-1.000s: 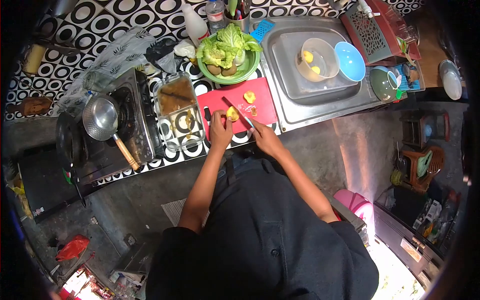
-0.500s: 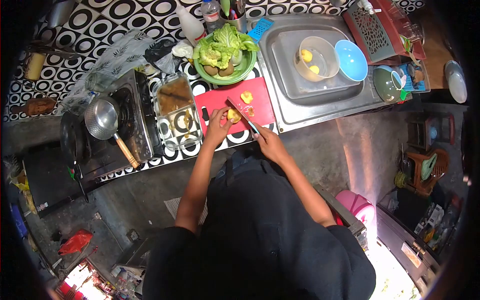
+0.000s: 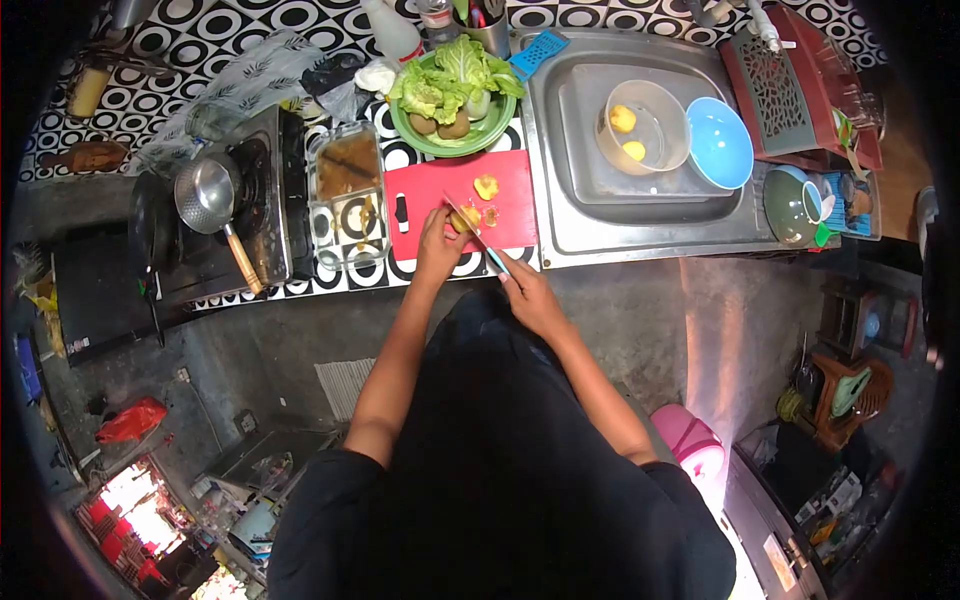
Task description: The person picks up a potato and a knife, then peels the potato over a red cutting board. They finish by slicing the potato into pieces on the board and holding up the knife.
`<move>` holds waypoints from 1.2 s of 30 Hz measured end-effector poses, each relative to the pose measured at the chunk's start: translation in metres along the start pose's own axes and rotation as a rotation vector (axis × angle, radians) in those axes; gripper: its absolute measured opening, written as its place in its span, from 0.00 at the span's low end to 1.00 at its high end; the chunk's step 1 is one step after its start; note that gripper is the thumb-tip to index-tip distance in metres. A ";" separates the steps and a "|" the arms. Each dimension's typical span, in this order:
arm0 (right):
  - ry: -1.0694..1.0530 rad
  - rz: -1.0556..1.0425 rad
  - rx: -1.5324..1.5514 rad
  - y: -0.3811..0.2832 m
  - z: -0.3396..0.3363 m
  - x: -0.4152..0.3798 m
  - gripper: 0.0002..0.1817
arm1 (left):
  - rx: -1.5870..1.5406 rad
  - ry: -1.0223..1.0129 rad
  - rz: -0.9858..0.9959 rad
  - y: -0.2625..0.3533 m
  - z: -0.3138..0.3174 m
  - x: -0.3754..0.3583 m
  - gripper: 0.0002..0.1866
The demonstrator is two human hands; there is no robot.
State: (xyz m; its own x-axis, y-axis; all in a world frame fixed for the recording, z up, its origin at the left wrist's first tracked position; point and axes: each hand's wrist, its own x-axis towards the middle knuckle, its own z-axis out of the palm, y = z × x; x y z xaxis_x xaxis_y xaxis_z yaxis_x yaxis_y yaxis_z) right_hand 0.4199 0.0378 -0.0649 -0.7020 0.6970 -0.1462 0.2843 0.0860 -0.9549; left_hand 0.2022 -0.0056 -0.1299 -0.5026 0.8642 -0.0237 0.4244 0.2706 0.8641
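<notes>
On the red cutting board (image 3: 420,180), my left hand (image 3: 438,246) holds a yellow piece of food (image 3: 462,220) with its fingertips. My right hand (image 3: 530,297) is closed round the light-blue handle of a knife (image 3: 477,232), whose blade lies at the yellow piece, pointing up and left. Another yellow piece (image 3: 486,187) lies farther up the board, and small wet scraps (image 3: 490,215) are right of the blade. Behind the board a green bowl (image 3: 497,125) holds lettuce (image 3: 470,68) and several brown roundish items.
Left of the board stands a divided glass dish (image 3: 350,175), then a stove (image 3: 275,200) with a strainer (image 3: 208,192). The sink (image 3: 560,225) at right has a clear container (image 3: 668,125) with two yellow pieces and a blue bowl (image 3: 720,145).
The whole view has shifted and turned slightly. Both hands stay at the same yellow piece, with the knife still held in my right hand.
</notes>
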 end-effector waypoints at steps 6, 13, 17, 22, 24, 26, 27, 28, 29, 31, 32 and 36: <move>-0.040 -0.028 -0.069 0.016 0.000 -0.001 0.25 | 0.066 0.032 0.013 0.013 0.003 -0.004 0.26; -0.041 -0.071 -0.030 0.025 -0.002 0.001 0.23 | -0.060 0.166 -0.092 0.007 0.021 -0.011 0.25; -0.056 -0.096 -0.053 0.021 -0.003 0.001 0.24 | -0.057 0.145 -0.092 0.006 0.009 -0.005 0.22; -0.059 -0.040 0.030 0.012 0.004 0.008 0.24 | 0.162 0.032 -0.125 0.009 -0.023 -0.003 0.29; -0.056 0.028 0.125 0.008 0.013 0.014 0.24 | 0.190 0.039 -0.119 0.005 -0.026 -0.001 0.30; -0.057 0.084 0.150 0.003 0.020 0.020 0.23 | 0.168 0.030 -0.056 -0.004 -0.026 0.004 0.29; -0.040 0.107 0.151 0.002 0.025 0.022 0.23 | 0.152 0.021 -0.032 -0.004 -0.026 0.005 0.29; -0.022 0.133 0.152 0.001 0.030 0.023 0.23 | 0.135 0.010 -0.010 -0.005 -0.026 0.006 0.29; 0.047 0.057 0.128 0.015 0.041 0.024 0.24 | 0.132 -0.009 -0.007 -0.005 -0.026 0.007 0.28; 0.065 0.086 0.139 0.009 0.046 0.024 0.24 | 0.138 0.006 0.072 -0.011 -0.024 0.007 0.27; 0.073 0.101 0.146 0.007 0.049 0.024 0.24 | 0.141 0.015 0.110 -0.014 -0.023 0.008 0.26; 0.108 0.123 0.151 -0.015 0.058 0.024 0.23 | 0.210 0.004 0.153 -0.018 -0.023 0.007 0.24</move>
State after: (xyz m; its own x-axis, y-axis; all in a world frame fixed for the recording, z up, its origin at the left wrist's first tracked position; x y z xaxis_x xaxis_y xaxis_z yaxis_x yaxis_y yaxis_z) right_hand 0.3612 0.0122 -0.0694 -0.5921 0.7683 -0.2431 0.2568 -0.1060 -0.9606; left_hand 0.1736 -0.0139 -0.1341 -0.4237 0.9001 0.1013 0.6423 0.2197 0.7343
